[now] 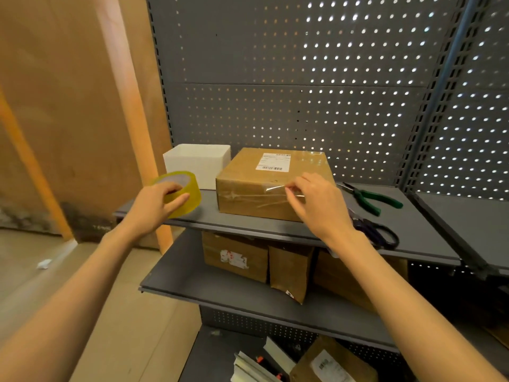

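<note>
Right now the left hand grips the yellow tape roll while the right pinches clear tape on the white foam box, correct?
No. In the head view the right hand pinches clear tape on the brown cardboard box, not the white foam box. The left hand grips the yellow tape roll.

The round plastic tape roll (180,195) is translucent yellow. The rectangular cardboard box (271,179) is brown with a white barcoded label (273,161). The foam cube (199,164) is white. The metal pliers (376,199) have green handles; the perforated steel back panel (275,78) is grey, dotted.

White foam box (197,164), green-handled pliers (366,197) and dark scissors (369,228) rest on the shelf (427,230).
</note>
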A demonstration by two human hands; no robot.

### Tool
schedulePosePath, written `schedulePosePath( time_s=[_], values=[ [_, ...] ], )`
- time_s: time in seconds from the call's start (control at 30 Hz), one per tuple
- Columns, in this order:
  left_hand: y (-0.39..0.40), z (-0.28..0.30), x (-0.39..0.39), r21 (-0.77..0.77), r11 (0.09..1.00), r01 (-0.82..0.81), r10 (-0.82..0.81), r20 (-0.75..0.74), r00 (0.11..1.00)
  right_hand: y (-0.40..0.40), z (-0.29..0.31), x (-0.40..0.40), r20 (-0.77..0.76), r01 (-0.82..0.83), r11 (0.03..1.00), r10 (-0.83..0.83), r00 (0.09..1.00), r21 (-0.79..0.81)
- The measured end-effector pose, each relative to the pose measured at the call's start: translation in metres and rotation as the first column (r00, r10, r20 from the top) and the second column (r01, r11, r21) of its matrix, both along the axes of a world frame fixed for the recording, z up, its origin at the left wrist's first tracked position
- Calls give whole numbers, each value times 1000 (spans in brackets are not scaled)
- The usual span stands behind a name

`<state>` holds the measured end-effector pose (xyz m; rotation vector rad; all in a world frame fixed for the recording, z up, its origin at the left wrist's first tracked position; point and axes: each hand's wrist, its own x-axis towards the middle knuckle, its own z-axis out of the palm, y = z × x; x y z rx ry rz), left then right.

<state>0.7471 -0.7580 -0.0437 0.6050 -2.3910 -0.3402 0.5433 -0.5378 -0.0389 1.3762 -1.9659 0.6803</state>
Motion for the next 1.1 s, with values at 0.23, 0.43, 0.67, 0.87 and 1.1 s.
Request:
schedulePosePath(
  time_s=[0.23, 0.43, 0.67, 0.87, 1.1],
  values=[
    [-26, -22, -7, 5, 1000, -21, 21, 64, 998, -12, -7, -3, 23, -23, 998, 22, 999, 54],
    [-38, -27, -15, 54, 998, -27, 18, 162, 987, -16, -8, -10, 64, -14, 999, 12, 998, 41],
    [-3, 7, -39, -53, 999, -1, 5, 64, 998, -18, 1, -21, 241, 13, 997, 7, 970, -79],
    [62, 16, -112, -104, 946, 307, -294, 125, 948, -35, 3, -11, 291, -106, 973, 43, 956, 203],
    [52, 4, -129, -42, 939, 342, -328, 193, 925, -33, -2, -23, 270, -122, 935, 30, 963, 333]
  ],
)
